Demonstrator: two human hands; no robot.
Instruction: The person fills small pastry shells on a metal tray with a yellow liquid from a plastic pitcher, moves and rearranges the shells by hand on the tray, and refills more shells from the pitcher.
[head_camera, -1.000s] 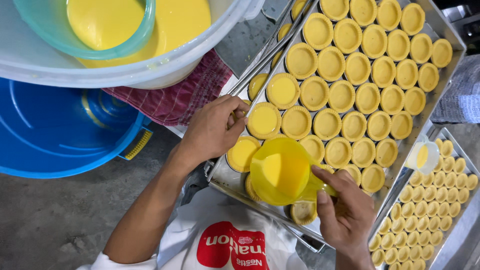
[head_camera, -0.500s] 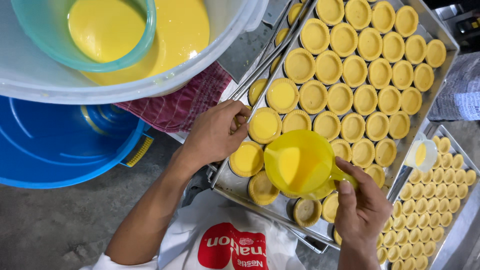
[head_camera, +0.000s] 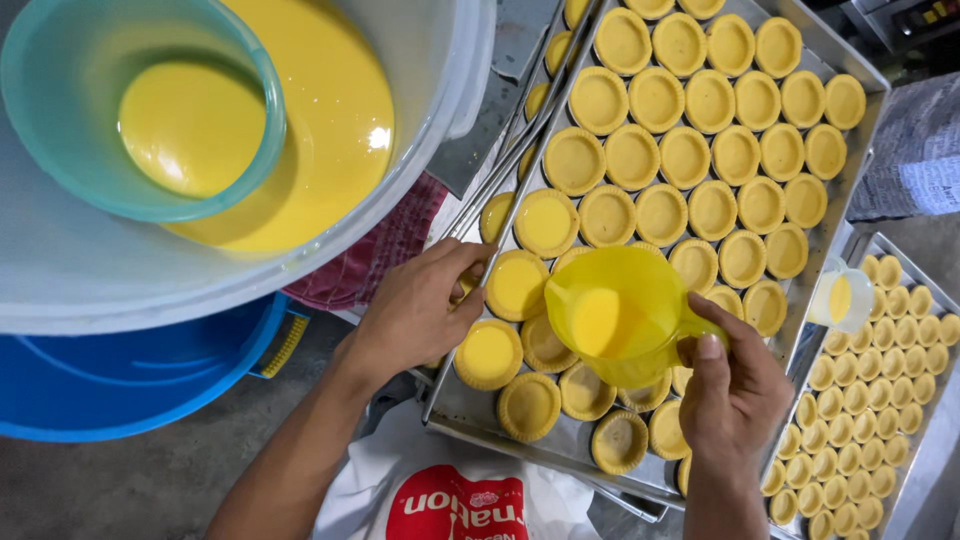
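My right hand (head_camera: 735, 390) grips the handle of a yellow plastic jug (head_camera: 620, 315) holding yellow liquid custard, held over the near rows of a metal baking tray (head_camera: 470, 415). The tray carries several pastry tart shells (head_camera: 690, 155); a few near ones (head_camera: 488, 352) are filled with custard, others (head_camera: 528, 405) stand unfilled. My left hand (head_camera: 420, 310) rests on the tray's left rim beside the filled shells.
A large white basin of custard (head_camera: 330, 130) with a teal bowl (head_camera: 150, 110) floating in it sits at upper left above a blue tub (head_camera: 110, 375). A red checked cloth (head_camera: 370, 260) lies under it. A second tray of small shells (head_camera: 880, 400) and a small cup (head_camera: 840, 298) stand at right.
The jug has moved up and to the right along the tray rows. More of the near shells now hold custard. My left hand stays on the tray rim.
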